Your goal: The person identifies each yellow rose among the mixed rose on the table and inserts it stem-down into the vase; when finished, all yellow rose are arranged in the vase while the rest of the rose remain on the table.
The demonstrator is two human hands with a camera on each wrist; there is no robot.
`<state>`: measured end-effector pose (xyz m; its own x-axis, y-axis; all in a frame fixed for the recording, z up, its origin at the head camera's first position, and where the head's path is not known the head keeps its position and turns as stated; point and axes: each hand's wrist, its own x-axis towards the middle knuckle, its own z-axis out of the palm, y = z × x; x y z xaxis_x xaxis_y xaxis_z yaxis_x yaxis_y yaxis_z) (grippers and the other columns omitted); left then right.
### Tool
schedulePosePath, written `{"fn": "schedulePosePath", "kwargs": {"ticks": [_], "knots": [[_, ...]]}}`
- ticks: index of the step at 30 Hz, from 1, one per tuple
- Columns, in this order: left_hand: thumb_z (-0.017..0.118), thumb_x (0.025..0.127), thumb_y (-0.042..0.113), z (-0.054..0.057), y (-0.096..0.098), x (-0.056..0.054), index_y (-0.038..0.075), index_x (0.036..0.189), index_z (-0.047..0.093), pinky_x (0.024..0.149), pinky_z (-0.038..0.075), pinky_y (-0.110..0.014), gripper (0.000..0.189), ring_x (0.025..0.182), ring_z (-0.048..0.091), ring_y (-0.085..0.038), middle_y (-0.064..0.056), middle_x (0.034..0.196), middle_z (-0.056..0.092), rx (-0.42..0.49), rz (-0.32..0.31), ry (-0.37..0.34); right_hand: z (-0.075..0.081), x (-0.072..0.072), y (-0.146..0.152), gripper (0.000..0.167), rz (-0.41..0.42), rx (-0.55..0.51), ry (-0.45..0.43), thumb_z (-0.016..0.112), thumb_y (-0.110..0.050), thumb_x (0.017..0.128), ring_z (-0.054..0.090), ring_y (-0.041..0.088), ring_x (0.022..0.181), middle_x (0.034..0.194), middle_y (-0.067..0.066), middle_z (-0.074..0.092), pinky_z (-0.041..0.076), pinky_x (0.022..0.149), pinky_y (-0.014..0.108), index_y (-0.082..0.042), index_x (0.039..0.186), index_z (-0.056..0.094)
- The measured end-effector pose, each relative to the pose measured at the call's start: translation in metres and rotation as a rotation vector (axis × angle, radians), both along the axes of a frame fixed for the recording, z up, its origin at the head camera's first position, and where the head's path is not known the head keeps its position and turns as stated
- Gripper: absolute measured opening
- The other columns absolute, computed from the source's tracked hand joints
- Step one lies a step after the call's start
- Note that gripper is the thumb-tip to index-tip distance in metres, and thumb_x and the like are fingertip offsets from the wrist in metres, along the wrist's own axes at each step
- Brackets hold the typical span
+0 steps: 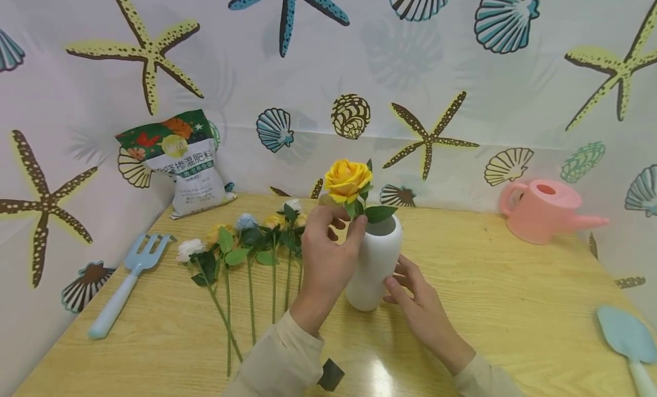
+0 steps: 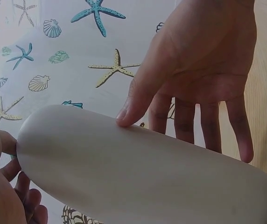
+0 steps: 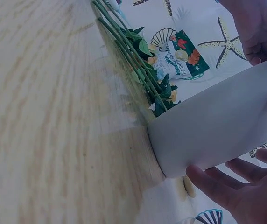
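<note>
A white vase [image 1: 376, 266] stands upright on the wooden table. At its mouth my left hand [image 1: 329, 260] pinches a yellow artificial rose [image 1: 348, 181] just below the bloom, beside green leaves. The rose's stem is hidden behind the hand and vase rim. My right hand [image 1: 423, 314] holds the vase low on its right side. In the left wrist view, the thumb of that hand [image 2: 199, 84] touches the vase's near face while its fingers reach behind. The right wrist view shows the vase [image 3: 213, 123] with fingertips against its wall.
Several artificial roses [image 1: 251, 240] lie left of the vase, stems toward me. Farther left are a blue hand fork [image 1: 130, 277] and a fertilizer bag [image 1: 194, 174]. A pink watering can [image 1: 546, 209] stands back right, and a blue trowel [image 1: 628, 334] lies front right.
</note>
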<state>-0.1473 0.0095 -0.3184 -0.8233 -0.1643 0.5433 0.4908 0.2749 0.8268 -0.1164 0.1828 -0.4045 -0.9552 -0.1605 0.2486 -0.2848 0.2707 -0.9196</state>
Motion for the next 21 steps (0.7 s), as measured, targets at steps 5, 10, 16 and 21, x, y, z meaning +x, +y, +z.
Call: {"fn": "schedulePosePath", "kwargs": {"ticks": [5,10,16,21], "knots": [[0.074,0.091,0.013,0.000,-0.002,0.001,0.003,0.097,0.066,0.073,0.044,-0.030,0.015,0.086,0.056,-0.023,-0.011,0.097,0.061,-0.019,-0.013,0.011,0.000,0.001,-0.001,0.048,-0.004,0.003,-0.001,0.050,-0.014,0.107,0.057,0.048,0.125,0.140,0.028,0.053,0.061,0.085,0.041,-0.004,0.152,0.036],[0.074,0.091,0.012,-0.002,-0.006,0.002,0.003,0.097,0.066,0.072,0.045,-0.030,0.013,0.085,0.057,-0.025,-0.010,0.096,0.064,-0.039,-0.027,0.046,0.000,0.002,-0.001,0.049,-0.012,0.008,-0.008,0.050,-0.014,0.107,0.056,0.049,0.125,0.141,0.029,0.052,0.061,0.085,0.042,-0.003,0.152,0.035],[0.074,0.090,0.009,-0.002,-0.017,0.004,0.003,0.098,0.068,0.073,0.045,-0.031,0.012,0.086,0.058,-0.027,-0.010,0.096,0.066,-0.019,-0.041,0.050,0.000,0.001,-0.001,0.048,-0.015,0.011,-0.002,0.051,-0.013,0.106,0.057,0.048,0.125,0.139,0.029,0.052,0.061,0.084,0.041,-0.003,0.151,0.036],[0.073,0.093,0.011,-0.008,-0.038,0.001,0.002,0.099,0.067,0.073,0.048,-0.032,0.012,0.084,0.059,-0.028,-0.011,0.097,0.066,-0.039,-0.025,0.073,0.000,0.001,-0.002,0.048,-0.011,0.013,0.012,0.051,-0.013,0.106,0.057,0.049,0.124,0.138,0.028,0.053,0.062,0.084,0.041,-0.003,0.150,0.036]]}}
